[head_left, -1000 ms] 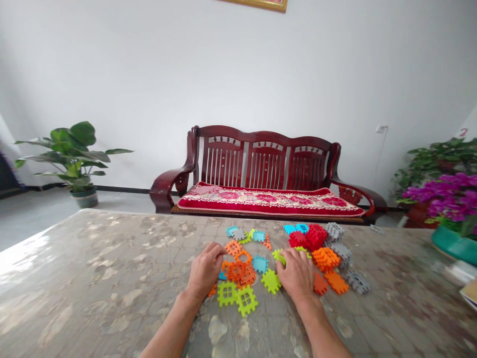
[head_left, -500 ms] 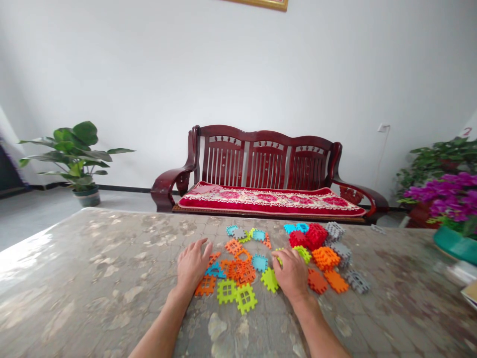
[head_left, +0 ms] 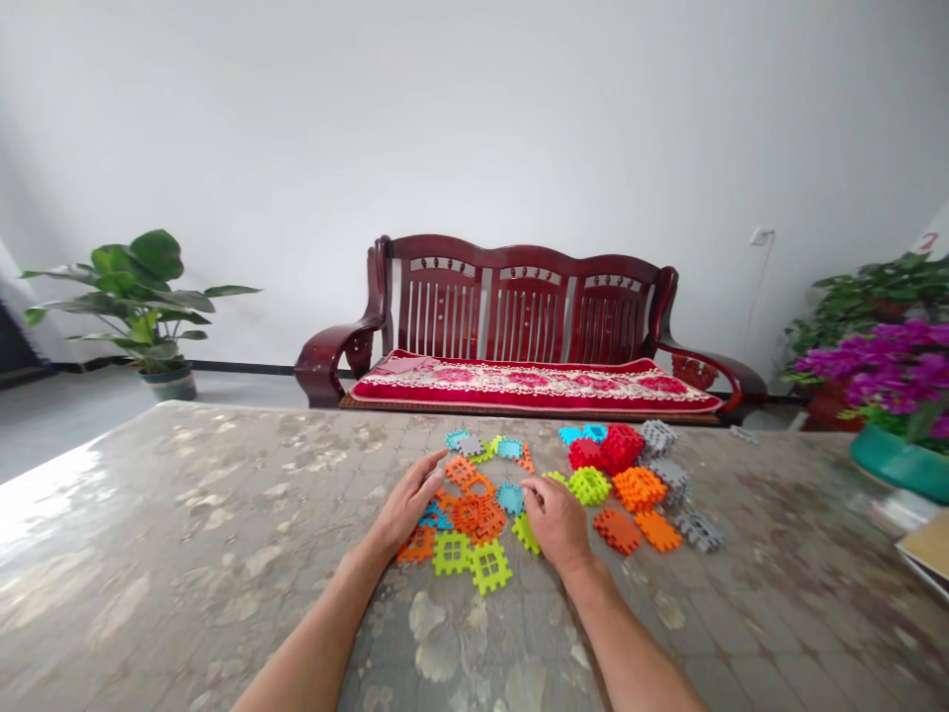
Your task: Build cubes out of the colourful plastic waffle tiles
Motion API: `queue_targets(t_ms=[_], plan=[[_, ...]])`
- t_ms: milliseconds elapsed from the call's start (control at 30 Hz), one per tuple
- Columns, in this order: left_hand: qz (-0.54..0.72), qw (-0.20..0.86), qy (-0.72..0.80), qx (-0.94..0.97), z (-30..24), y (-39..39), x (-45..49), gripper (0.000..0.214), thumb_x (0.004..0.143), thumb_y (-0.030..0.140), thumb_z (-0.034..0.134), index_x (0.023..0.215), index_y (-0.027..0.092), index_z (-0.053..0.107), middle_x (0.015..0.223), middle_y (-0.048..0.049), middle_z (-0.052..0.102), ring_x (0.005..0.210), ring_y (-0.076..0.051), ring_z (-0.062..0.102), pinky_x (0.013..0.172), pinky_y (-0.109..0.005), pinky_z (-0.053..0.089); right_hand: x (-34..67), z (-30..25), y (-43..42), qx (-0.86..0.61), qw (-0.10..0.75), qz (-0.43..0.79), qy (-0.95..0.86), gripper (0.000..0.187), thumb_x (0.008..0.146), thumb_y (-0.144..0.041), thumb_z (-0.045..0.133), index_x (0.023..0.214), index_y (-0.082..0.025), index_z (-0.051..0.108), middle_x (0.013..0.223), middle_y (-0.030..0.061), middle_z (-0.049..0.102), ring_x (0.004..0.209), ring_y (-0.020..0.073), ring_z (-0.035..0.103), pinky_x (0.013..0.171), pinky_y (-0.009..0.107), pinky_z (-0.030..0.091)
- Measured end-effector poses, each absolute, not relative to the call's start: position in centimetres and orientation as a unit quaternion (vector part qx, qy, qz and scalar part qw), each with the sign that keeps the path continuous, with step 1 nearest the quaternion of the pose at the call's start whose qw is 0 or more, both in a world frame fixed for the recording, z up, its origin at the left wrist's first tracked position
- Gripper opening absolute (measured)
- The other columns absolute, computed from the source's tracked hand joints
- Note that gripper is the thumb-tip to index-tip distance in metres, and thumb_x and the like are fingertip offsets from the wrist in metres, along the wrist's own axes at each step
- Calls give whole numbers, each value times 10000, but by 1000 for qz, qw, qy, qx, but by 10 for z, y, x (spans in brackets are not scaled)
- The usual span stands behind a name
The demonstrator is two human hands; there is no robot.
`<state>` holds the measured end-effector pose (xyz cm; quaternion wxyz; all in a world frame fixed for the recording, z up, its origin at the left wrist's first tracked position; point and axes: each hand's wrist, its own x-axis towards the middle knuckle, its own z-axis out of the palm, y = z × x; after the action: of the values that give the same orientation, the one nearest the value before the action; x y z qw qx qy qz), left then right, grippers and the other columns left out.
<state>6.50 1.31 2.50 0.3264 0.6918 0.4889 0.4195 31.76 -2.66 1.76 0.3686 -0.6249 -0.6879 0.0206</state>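
Over the left side of a loose heap of orange interlocking tiles (head_left: 474,516) reaches my left hand (head_left: 406,504), its fingers stretched out and no tile visible in it. Blue pieces (head_left: 436,515) lie partly beneath it. My right hand (head_left: 558,519) is loosely curled, with a small gap between thumb and forefinger. Its fingertips come close to a light-blue square tile (head_left: 509,496); whether they touch it I cannot tell. A lime-green tile (head_left: 525,534) lies partly hidden under this hand. Two lime window-shaped tiles (head_left: 489,567) lie in front of the heap.
Right of my right hand are lime tiles (head_left: 591,486), red tiles (head_left: 621,449), orange tiles (head_left: 639,488) and grey tiles (head_left: 699,531). A flower pot (head_left: 897,463) stands at the table's right edge. Beyond the table is a wooden bench (head_left: 519,307).
My right hand has moved left from the lime tiles toward the light-blue tile. My left hand has reached right, over the heap. The view has tilted down-shifted slightly, with the tiles appearing higher.
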Motion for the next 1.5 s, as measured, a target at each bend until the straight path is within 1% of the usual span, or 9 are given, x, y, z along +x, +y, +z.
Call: queue_targets(t_ms=[133, 300, 400, 500, 600, 733, 933, 1267, 1500], plan=[[437, 329, 507, 667, 21, 17, 66, 552, 867, 495, 430, 1295, 169, 555, 1325, -87, 610, 1231, -226, 552, 1069, -374, 411, 321, 16, -25, -638, 398, 47, -657, 239, 858, -238, 462, 915, -234, 694, 911, 11, 719, 807, 155, 629, 758, 257, 446], [449, 298, 531, 654, 11, 24, 65, 498, 842, 453, 466, 1224, 159, 594, 1215, -86, 669, 1124, -216, 617, 1016, -362, 455, 318, 19, -26, -632, 388, 48, -669, 219, 857, -258, 459, 870, -226, 675, 850, 4, 695, 723, 138, 602, 704, 240, 426], [445, 277, 540, 659, 7, 27, 64, 466, 842, 424, 472, 1195, 155, 614, 1159, -85, 687, 1060, -210, 639, 978, -359, 476, 316, 21, -30, -614, 381, 41, -690, 209, 862, -268, 459, 881, -218, 661, 868, 15, 681, 767, 144, 604, 729, 242, 428], [449, 270, 533, 664, 3, 29, 63, 441, 838, 407, 486, 1176, 163, 628, 1127, -82, 694, 1022, -205, 650, 934, -347, 498, 319, 21, -39, -618, 367, 50, -693, 204, 818, -288, 528, 967, -204, 639, 943, 36, 670, 848, 175, 606, 767, 271, 445], [439, 260, 534, 674, 1, 30, 63, 420, 835, 389, 489, 1163, 173, 637, 1113, -76, 693, 1005, -204, 649, 918, -345, 499, 323, 20, -53, -623, 341, 36, -703, 317, 744, -265, 598, 1053, -195, 612, 1037, 69, 647, 976, 224, 582, 860, 321, 442], [415, 243, 541, 690, 3, 30, 63, 392, 844, 371, 477, 1141, 182, 650, 1110, -70, 684, 1003, -202, 635, 926, -339, 483, 324, 24, -70, -635, 286, 26, -717, 419, 693, -184, 600, 1112, -208, 597, 1113, 80, 620, 1086, 247, 540, 950, 338, 408], [397, 237, 533, 708, 11, 25, 64, 310, 833, 323, 473, 1021, 205, 689, 1078, -55, 689, 1022, -206, 619, 950, -333, 459, 323, 25, -72, -656, 240, 14, -715, 384, 734, -138, 551, 1107, -210, 600, 1071, 74, 619, 1064, 238, 548, 952, 328, 403], [403, 220, 523, 718, 4, 28, 62, 288, 815, 256, 481, 994, 219, 704, 1114, -50, 674, 1028, -195, 621, 936, -307, 460, 355, 34, -40, -663, 345, -84, -658, 390, 798, -214, 555, 1187, -196, 531, 1095, 98, 599, 1085, 249, 540, 947, 356, 434], [408, 217, 525, 715, 3, 29, 63, 293, 784, 215, 499, 973, 234, 721, 1122, -44, 675, 1027, -197, 628, 948, -316, 464, 360, 38, -27, -698, 247, -106, -663, 356, 849, -277, 547, 1198, -205, 570, 1120, 95, 633, 1047, 243, 574, 901, 344, 411]])
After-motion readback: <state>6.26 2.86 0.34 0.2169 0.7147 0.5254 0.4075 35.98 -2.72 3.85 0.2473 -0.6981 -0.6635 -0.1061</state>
